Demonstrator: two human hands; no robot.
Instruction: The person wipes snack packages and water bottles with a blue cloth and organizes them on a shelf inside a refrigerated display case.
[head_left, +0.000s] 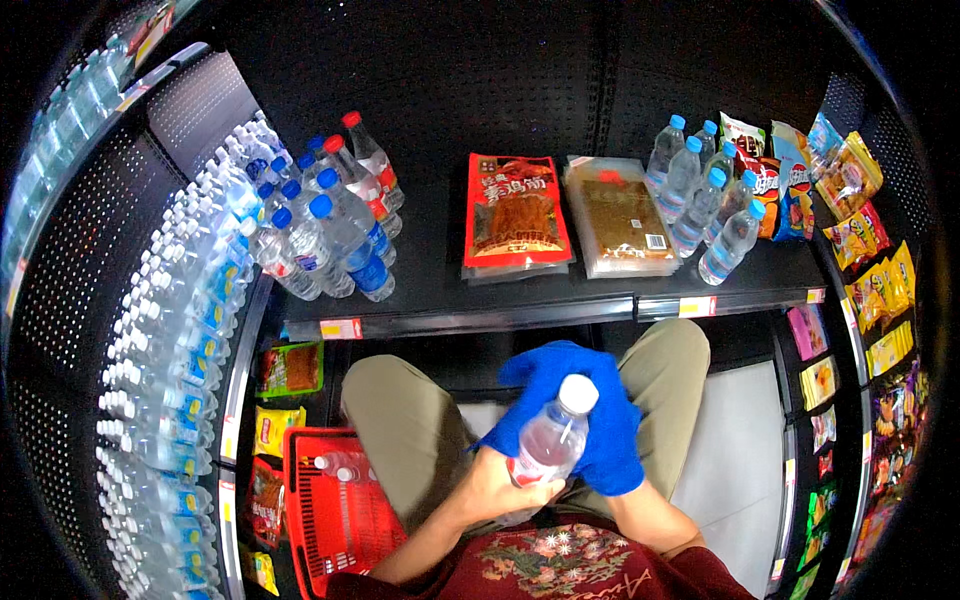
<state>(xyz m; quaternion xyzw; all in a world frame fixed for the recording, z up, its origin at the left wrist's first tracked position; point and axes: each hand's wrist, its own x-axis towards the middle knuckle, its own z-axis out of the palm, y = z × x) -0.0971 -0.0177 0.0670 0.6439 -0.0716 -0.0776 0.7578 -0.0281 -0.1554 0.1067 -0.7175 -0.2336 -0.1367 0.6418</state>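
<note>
My left hand (510, 484) grips a clear plastic bottle (553, 442) with a white cap and a red and white label, low in front of my chest. A blue cloth (570, 360), or possibly a glove, lies behind and around the bottle. My right hand (611, 450) is at the cloth's right side; blue fabric covers its fingers, so its grip cannot be made out. On the black shelf (465, 309) ahead stand bottles with blue caps (352, 259) and red caps (360, 176), flat snack packets (517, 214), a stack of clear-wrapped packets (622, 217) and light-blue-capped bottles (701, 206).
A red plastic basket (296, 517) with small bottles (349, 465) sits on the floor at left. Rows of white-capped water bottles (172, 375) fill the left shelving. Bagged snacks (881, 289) line the right shelving. My knees are close to the shelf's front edge.
</note>
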